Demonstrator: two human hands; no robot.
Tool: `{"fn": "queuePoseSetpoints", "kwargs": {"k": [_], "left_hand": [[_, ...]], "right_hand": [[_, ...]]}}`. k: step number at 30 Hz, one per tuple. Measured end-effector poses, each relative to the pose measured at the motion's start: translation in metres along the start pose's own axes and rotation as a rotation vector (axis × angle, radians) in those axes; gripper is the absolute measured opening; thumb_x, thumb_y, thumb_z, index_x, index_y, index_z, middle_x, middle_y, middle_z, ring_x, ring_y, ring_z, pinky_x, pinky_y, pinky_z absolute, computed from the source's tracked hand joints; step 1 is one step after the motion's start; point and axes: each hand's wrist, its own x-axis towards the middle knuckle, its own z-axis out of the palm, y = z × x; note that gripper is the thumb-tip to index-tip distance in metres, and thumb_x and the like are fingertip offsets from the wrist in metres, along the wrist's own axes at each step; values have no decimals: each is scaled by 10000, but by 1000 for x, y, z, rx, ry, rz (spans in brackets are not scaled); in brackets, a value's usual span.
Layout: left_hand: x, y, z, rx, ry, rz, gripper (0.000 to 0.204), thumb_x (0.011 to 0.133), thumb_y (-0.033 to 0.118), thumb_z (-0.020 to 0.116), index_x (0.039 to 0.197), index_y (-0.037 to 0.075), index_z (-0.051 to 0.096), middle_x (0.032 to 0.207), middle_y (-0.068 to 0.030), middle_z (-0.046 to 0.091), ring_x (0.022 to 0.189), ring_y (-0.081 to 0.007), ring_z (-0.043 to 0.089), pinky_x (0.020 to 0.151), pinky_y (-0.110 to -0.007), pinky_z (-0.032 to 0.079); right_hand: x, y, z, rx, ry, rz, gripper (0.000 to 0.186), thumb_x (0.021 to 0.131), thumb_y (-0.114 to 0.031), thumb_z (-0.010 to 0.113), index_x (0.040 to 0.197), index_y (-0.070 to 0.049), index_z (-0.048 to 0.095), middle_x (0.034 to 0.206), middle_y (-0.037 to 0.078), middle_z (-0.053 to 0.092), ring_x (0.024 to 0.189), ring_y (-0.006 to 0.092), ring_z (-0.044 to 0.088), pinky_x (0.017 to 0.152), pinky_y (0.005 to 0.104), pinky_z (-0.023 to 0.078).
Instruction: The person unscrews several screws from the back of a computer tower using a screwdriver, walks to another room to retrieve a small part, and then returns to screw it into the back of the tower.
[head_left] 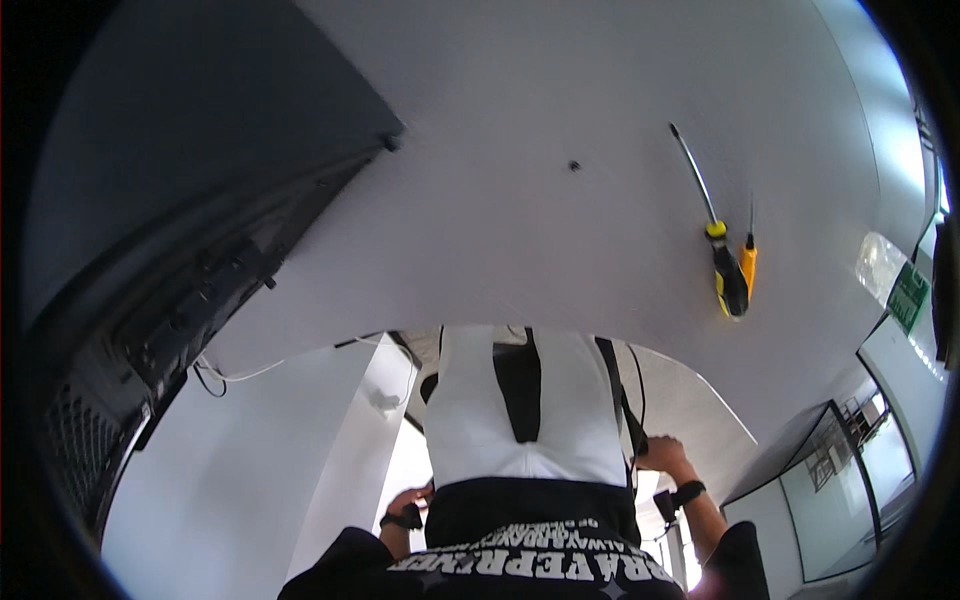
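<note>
Both my hands are low, beside my body, below the table's front edge. My left hand (407, 499) has its fingers curled in against my side, next to my black clothing; whatever it holds is hidden. On the other side my right hand (661, 454) is closed like a fist beside a black strip at the seat's edge, and what lies inside it cannot be made out. Up on the grey table (480, 240) lie a screwdriver (727, 270) with a black and yellow handle and a thinner orange-handled screwdriver (749, 262), close together. Neither hand touches them.
A large dark computer case (190, 150) takes up the table's left side, its ported panel facing me. A tiny black piece, perhaps a screw (574, 165), lies mid-table. At the right edge is a clear bag with a green label (907, 297). White cable (250, 376) hangs left.
</note>
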Motion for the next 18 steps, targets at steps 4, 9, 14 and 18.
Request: {"fn": "queuePoseSetpoints", "kwargs": {"k": [4, 9, 14, 18], "left_hand": [[20, 67, -17, -618, 184, -752, 216, 910, 228, 702, 1047, 66, 660, 969, -30, 647, 930, -181, 628, 766, -334, 552], [30, 161, -19, -564, 377, -726, 194, 865, 191, 749, 960, 77, 624, 929, -49, 606, 865, -194, 591, 779, -363, 544], [33, 182, -33, -661, 493, -662, 263, 830, 88, 749, 969, -16, 551, 983, -146, 563, 927, -291, 594, 802, -450, 631], [36, 187, -76, -604, 286, -695, 295, 884, 168, 704, 1042, -37, 563, 1034, -187, 614, 860, -336, 668, 789, -398, 622]], "right_hand": [[-10, -11, -19, 104, 167, -67, 572, 704, -596, 685, 846, -43, 718, 838, 182, 715, 833, 380, 688, 751, 476, 548], [-8, -9, -25, 232, 94, -116, 651, 719, -652, 671, 878, -22, 707, 899, 204, 713, 904, 405, 673, 802, 476, 532], [-2, -9, -48, 268, -32, -149, 813, 700, -743, 658, 1033, -1, 690, 1040, 217, 707, 999, 412, 658, 869, 464, 522], [-6, -25, -70, 239, 0, -107, 686, 743, -694, 654, 999, -61, 709, 975, 169, 726, 946, 369, 683, 821, 427, 531]]}}
